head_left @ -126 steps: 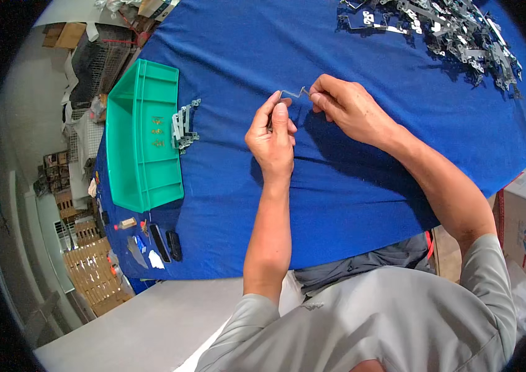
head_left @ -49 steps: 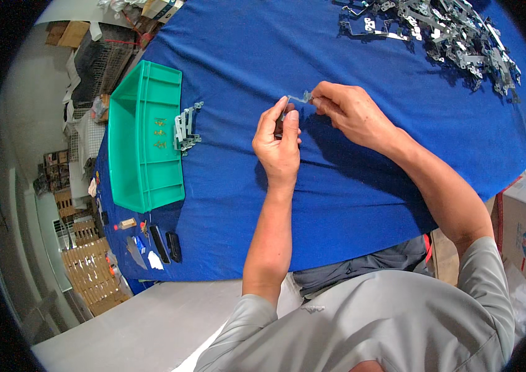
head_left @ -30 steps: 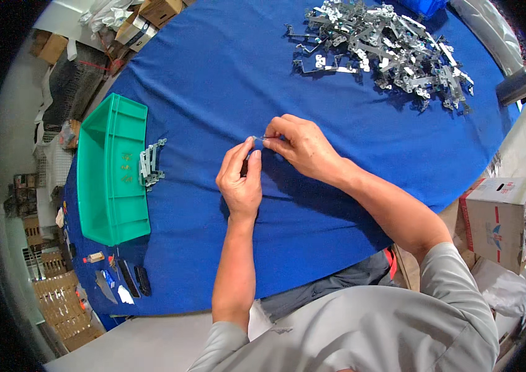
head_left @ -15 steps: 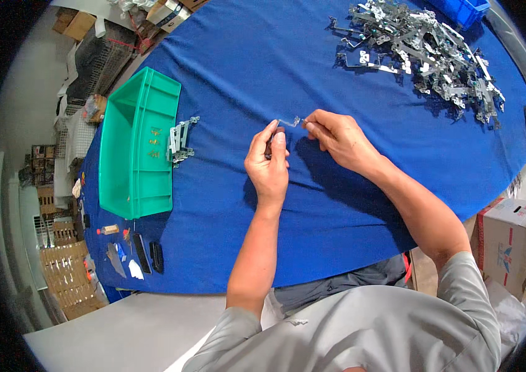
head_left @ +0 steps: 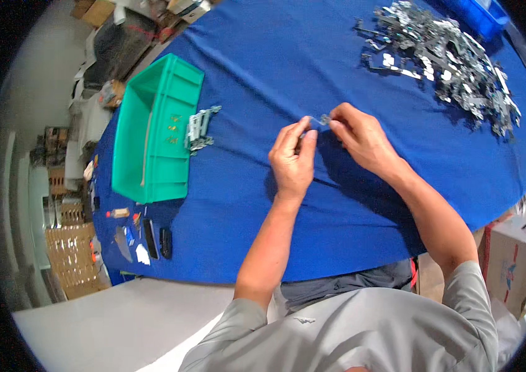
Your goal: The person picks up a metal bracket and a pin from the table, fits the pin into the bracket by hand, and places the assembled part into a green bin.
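Observation:
A small, thin silver metal part [head_left: 320, 120] spans the short gap between my two hands, above the blue cloth. My left hand [head_left: 293, 162] is closed, pinching its left end between thumb and fingertips. At the other end, the thumb and fingers of my right hand [head_left: 367, 141] are closed on it. The fingers cover much of the part, so its full shape is hidden. To the left, a small row of silver metal brackets [head_left: 200, 129] lies beside the green plastic bin [head_left: 177, 152].
A big heap of metal brackets [head_left: 446, 62] covers the far right of the table, near a blue bin [head_left: 483, 22]. At the near left lie a black bar-shaped item [head_left: 151, 238], a small bottle [head_left: 118, 213] and scraps. A carton [head_left: 511, 263] stands off the table's right side.
The whole view has shifted, so the table's things appear farther right. My hands have drawn slightly closer together, with less of the metal part showing between them. Both still grip it.

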A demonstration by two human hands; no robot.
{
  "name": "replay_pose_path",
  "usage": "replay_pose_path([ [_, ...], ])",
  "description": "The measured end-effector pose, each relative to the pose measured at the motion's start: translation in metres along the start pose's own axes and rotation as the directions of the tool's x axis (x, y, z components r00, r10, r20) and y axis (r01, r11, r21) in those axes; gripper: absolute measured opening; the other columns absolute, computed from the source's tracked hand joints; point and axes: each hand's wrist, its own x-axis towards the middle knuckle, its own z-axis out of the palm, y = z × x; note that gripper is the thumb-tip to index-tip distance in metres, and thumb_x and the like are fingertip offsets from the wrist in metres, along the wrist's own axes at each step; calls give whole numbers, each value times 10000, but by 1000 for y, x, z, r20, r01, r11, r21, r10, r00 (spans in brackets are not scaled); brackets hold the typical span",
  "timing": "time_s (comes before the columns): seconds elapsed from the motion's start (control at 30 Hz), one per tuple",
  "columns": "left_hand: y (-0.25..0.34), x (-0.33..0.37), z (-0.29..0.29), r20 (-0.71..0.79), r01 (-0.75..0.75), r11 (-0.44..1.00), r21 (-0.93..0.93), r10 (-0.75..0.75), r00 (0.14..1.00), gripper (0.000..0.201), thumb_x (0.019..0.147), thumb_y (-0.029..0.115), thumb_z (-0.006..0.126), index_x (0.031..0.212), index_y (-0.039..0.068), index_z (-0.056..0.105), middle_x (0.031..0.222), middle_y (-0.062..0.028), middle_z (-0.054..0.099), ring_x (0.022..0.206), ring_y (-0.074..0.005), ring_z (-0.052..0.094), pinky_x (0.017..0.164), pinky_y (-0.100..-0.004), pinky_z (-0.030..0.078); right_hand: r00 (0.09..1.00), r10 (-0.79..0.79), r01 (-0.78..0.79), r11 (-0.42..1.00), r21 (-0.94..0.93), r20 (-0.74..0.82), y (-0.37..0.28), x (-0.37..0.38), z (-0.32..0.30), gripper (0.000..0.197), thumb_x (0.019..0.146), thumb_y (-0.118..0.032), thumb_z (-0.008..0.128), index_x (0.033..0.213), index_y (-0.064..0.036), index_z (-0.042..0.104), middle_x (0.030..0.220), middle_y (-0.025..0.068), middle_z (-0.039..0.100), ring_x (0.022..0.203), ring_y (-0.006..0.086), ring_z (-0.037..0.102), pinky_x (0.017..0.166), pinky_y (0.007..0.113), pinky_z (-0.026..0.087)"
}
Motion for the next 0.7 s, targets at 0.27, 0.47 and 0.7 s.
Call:
replay_pose_path([
  [0.27,13,-1,6,45,-58,996,68,55,997,251,883,36,704,1131,1,711,1002,-94,715,804,-118,647,708,-246,518,1000,-30,29,999,-37,-10,-7,-3,-8,157,910,-130,667,973,-4,598,780,157,613,691,273,617,635,371,478],
  [0.47,15,-1,4,21,-73,992,98,72,997,242,887,41,701,1125,2,712,999,-110,716,804,-142,663,718,-262,530,976,-203,188,969,-161,-77,-7,-5,1,109,930,-121,645,958,-17,635,814,152,584,764,311,601,666,407,471],
  [0.7,16,-1,4,98,-163,961,222,145,985,225,880,59,700,1095,-9,713,1024,-153,720,883,-258,707,769,-332,554,933,-253,260,966,-8,-257,-1,5,-3,107,941,-110,635,966,-6,641,813,109,559,750,229,559,682,352,464],
])
